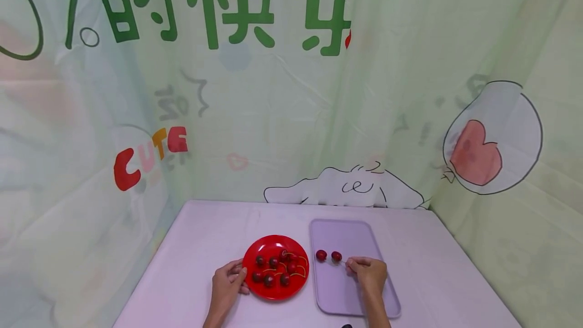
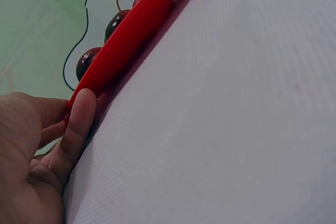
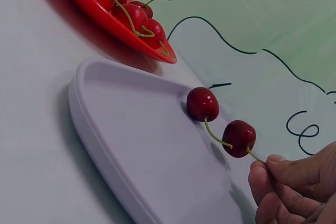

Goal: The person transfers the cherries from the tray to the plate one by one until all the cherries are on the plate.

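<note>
A red plate [image 1: 276, 291] carries several dark red cherries [image 1: 269, 281] with green stems. My left hand [image 1: 226, 286] grips the plate's left rim between thumb and fingers, which the left wrist view shows up close. To the right, my right hand [image 1: 370, 273] pinches the stem of one cherry [image 3: 239, 138] over the lilac tray [image 1: 334, 292]. Beside it, at the tray's left side, lies a second cherry [image 3: 202, 104], its stem pointing toward the held one. Whether the held cherry touches the tray I cannot tell.
Plate and tray stand side by side on a white-covered table [image 1: 218, 227]. Printed curtains [image 1: 291, 130] hang behind and at both sides. A small dark object [image 1: 347, 326] shows at the bottom edge of the head view.
</note>
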`<state>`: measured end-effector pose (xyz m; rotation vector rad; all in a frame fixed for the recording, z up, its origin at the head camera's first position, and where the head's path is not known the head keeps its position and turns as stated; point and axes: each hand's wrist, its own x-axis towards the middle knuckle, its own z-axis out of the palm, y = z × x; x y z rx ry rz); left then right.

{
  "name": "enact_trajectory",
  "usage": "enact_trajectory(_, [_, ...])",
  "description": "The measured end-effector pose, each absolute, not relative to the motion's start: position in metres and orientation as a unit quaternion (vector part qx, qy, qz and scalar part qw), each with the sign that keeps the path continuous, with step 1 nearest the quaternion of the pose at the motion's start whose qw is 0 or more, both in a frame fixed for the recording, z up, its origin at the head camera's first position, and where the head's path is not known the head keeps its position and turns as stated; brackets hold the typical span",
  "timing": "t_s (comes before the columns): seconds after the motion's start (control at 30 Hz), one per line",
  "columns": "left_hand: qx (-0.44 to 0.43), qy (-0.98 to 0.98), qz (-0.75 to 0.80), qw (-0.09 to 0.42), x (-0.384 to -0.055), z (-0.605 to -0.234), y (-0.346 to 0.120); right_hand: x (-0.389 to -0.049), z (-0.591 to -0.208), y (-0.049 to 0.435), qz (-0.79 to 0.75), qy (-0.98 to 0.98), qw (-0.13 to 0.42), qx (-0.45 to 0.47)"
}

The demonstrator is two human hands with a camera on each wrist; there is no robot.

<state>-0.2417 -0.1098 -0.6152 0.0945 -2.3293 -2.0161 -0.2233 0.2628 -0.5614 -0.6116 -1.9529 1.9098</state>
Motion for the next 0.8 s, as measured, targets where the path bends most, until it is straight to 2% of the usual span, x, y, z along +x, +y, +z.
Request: enact_trajectory(0.8, [0.025,-0.754,-0.655,0.042,-0.2456,-0.6225,-0.111,-0.2246,-0.557,0.2642,0.695,-0.668,0.154,-0.219])
